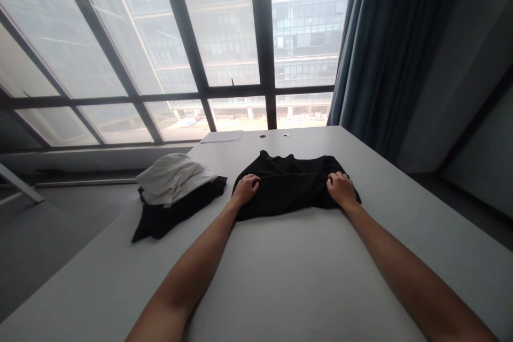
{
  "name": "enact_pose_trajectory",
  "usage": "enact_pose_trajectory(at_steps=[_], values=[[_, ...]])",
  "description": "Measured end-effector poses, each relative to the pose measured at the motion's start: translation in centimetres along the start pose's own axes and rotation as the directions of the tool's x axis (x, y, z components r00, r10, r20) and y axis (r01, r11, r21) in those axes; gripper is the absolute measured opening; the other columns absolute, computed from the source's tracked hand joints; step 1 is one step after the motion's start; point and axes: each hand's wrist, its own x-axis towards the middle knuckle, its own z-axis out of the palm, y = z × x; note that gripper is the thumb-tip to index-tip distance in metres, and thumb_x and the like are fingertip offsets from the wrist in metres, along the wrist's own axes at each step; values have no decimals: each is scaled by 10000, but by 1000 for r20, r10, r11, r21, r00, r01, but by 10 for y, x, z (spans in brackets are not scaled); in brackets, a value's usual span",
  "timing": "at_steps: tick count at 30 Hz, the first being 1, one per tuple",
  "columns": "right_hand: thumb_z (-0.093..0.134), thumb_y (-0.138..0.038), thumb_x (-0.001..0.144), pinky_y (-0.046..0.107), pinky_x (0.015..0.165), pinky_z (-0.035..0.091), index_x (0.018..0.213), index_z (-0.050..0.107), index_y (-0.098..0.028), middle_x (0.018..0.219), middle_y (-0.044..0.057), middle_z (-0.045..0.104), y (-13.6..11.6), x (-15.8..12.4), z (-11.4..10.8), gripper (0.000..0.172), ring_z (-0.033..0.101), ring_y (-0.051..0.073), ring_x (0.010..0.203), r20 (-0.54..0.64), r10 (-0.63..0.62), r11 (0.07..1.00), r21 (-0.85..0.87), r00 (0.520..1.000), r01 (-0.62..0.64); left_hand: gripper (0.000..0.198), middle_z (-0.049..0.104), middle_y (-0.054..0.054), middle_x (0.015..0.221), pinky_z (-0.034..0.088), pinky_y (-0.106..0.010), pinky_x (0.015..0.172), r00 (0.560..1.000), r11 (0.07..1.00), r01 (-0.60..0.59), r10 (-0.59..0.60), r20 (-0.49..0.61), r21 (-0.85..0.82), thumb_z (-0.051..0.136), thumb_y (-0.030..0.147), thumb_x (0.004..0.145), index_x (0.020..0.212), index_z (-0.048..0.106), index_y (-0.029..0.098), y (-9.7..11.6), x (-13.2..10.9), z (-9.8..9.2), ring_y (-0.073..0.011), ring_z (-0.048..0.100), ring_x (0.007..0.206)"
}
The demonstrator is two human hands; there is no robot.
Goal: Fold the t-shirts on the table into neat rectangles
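White table, left hand and right hand, fingers clamped on ends of black garment

What I cannot see well

The tips of my fingers are hidden in the black cloth. The lower edge cuts my left forearm and right forearm. The white garment covers most of the dark garment. The paper is too small to read.
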Motion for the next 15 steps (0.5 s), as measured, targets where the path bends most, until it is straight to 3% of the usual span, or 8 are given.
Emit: enact_pose_trajectory(at_steps=[5, 9, 12, 15], values=[[461, -274, 963, 373, 828, 387, 1043, 677, -187, 1093, 125, 649, -1, -1, 2, 246, 551, 276, 1015, -21, 3, 999, -38, 1000, -4, 419, 582, -76, 1421, 347, -465, 1157, 992, 995, 94, -97, 75, 37, 548, 295, 941, 1354, 595, 239, -5, 2, 3, -269, 506, 1336], [475, -274, 954, 393, 871, 383, 1112, 668, -183, 1177, 127, 640, -1, -1, 3, 265, 535, 292, 1072, -75, 5, 999, -32, 997, -7, 413, 559, -76, 1462, 266, -589, 1169, 969, 984, 164, -175, 175, 73, 542, 426, 967, 1346, 607, 276, -8, 1, 9, -330, 424, 1414], [466, -260, 953, 397, 876, 384, 1133, 666, -179, 1179, 133, 651, -1, -1, 4, 282, 543, 291, 1064, -53, -8, 1000, -3, 999, 8, 420, 541, -96, 1477, 273, -605, 1158, 964, 978, 194, -205, 168, 79, 548, 432, 962, 1341, 612, 265, -9, -1, 12, -349, 423, 1415], [476, -251, 937, 398, 871, 388, 1120, 662, -172, 1169, 134, 651, -2, 0, 1, 272, 552, 287, 1045, -128, -19, 998, 54, 992, 26, 427, 554, -123, 1459, 305, -568, 1160, 972, 980, 192, -198, 128, 57, 558, 392, 953, 1344, 609, 229, -8, -2, 9, -337, 447, 1399]])
